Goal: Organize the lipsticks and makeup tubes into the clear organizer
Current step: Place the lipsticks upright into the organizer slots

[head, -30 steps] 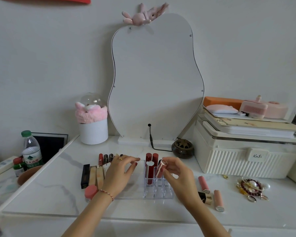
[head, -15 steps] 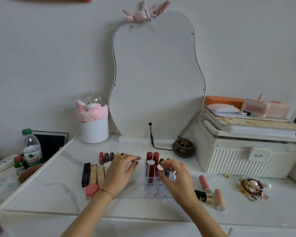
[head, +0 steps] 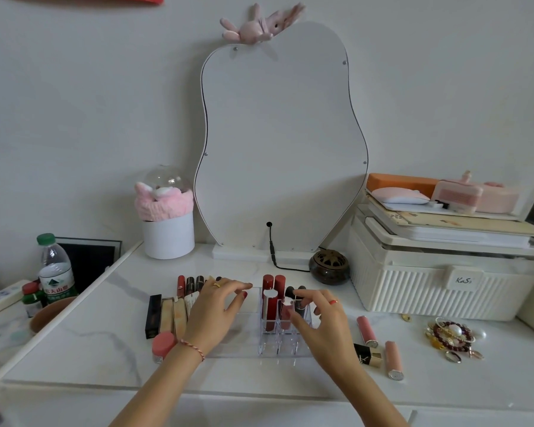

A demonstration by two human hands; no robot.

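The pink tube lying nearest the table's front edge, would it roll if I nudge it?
Probably: the pink tube looks round and lies on its side on the smooth table. It looks small, so likely light. Its glossy shell may slip between fingers.

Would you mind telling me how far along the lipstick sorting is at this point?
Partly done. Several red lipsticks already stand in the back slots of the clear organizer. In hand: the right hand pinches a dark-capped tube in a slot while the left hand steadies the organizer. Left: the row of tubes on the left and three pink and gold ones on the right.
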